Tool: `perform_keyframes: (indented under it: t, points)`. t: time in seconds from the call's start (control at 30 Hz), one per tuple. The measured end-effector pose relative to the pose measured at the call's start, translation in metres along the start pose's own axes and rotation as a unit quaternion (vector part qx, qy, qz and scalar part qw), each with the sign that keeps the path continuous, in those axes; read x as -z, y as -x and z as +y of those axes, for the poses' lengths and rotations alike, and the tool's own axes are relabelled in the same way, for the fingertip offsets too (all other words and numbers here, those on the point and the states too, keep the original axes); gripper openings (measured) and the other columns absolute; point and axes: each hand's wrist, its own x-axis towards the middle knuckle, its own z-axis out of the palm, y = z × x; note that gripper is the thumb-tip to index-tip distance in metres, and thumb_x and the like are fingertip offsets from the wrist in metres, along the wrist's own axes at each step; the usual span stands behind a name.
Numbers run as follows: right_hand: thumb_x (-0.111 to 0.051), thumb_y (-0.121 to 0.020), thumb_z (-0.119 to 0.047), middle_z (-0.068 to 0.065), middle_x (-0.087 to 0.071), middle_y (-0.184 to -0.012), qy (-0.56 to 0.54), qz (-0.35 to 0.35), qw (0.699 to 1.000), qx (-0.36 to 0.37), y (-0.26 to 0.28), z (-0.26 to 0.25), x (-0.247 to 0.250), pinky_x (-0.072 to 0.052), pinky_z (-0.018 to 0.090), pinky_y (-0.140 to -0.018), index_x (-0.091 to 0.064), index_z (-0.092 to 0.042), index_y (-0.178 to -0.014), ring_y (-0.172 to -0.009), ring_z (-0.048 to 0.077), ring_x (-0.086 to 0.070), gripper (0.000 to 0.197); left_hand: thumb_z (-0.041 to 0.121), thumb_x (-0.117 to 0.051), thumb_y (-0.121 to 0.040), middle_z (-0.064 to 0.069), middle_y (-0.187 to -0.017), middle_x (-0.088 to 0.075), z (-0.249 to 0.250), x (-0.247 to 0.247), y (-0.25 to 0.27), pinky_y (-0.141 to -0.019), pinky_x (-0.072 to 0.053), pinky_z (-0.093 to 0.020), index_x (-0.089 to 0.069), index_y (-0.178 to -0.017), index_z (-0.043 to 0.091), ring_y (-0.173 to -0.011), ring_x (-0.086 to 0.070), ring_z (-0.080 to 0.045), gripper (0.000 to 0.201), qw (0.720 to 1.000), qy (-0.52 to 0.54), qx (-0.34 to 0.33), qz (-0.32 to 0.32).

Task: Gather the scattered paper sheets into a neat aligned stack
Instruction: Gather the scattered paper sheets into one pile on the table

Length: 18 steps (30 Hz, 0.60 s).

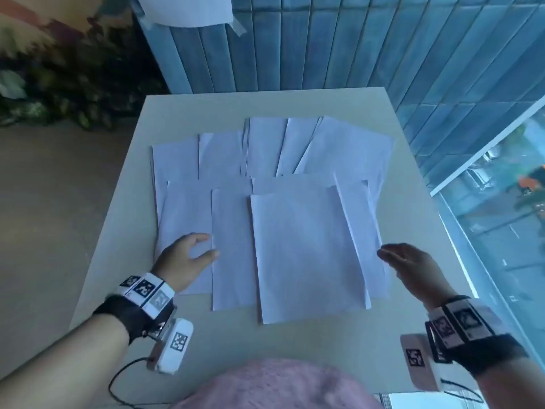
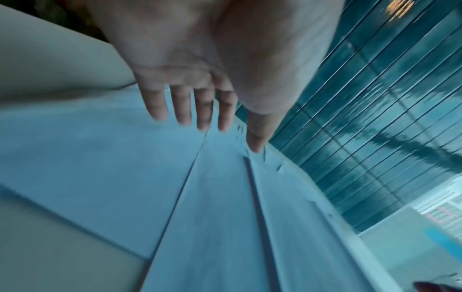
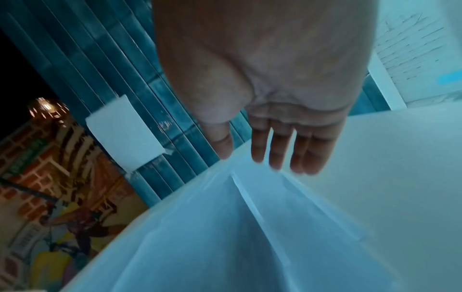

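Several white paper sheets (image 1: 306, 255) lie fanned and overlapping in two rows on a beige table (image 1: 413, 219). My left hand (image 1: 188, 255) hovers over the near-left sheets, fingers straight and spread, palm down (image 2: 190, 110). My right hand (image 1: 407, 261) is held over the right edge of the near-right sheet (image 1: 362, 231), fingers straight and together (image 3: 282, 150). Neither hand holds a sheet. From the wrist views I cannot tell whether the fingertips touch the paper (image 2: 125, 168).
A blue slatted wall (image 1: 354, 42) stands behind the table, with a taped paper (image 1: 188, 10) on it. Plants (image 1: 73, 84) are at the left, a window (image 1: 501, 231) at the right. A pink garment (image 1: 277, 385) fills the near edge.
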Motion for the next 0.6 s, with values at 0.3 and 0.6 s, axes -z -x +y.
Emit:
perform_keyframes:
  t: [0.3, 0.6]
  points:
    - [-0.056, -0.088, -0.053, 0.012, -0.019, -0.16, 0.146, 0.099, 0.983, -0.054, -0.089, -0.02, -0.039, -0.014, 0.045, -0.119, -0.025, -0.012, -0.15, -0.146, 0.033, -0.013, 0.081, 0.081, -0.06, -0.061, -0.009, -0.161, 0.012, 0.005, -0.009, -0.07, -0.119, -0.005, -0.053, 0.002, -0.153, 0.021, -0.148, 0.01, -0.034, 0.127, 0.967, -0.172, 0.185, 0.038]
    - [-0.069, -0.078, -0.045, 0.01, -0.031, -0.153, 0.16, 0.116, 0.98, -0.033, -0.088, -0.056, -0.093, -0.027, 0.047, -0.112, -0.037, -0.013, -0.141, -0.138, 0.035, -0.024, 0.077, 0.063, -0.056, -0.08, -0.008, -0.162, -0.006, 0.029, -0.048, -0.071, -0.119, -0.011, -0.045, -0.023, -0.149, 0.026, -0.148, -0.003, -0.033, 0.085, 0.972, -0.214, 0.081, 0.062]
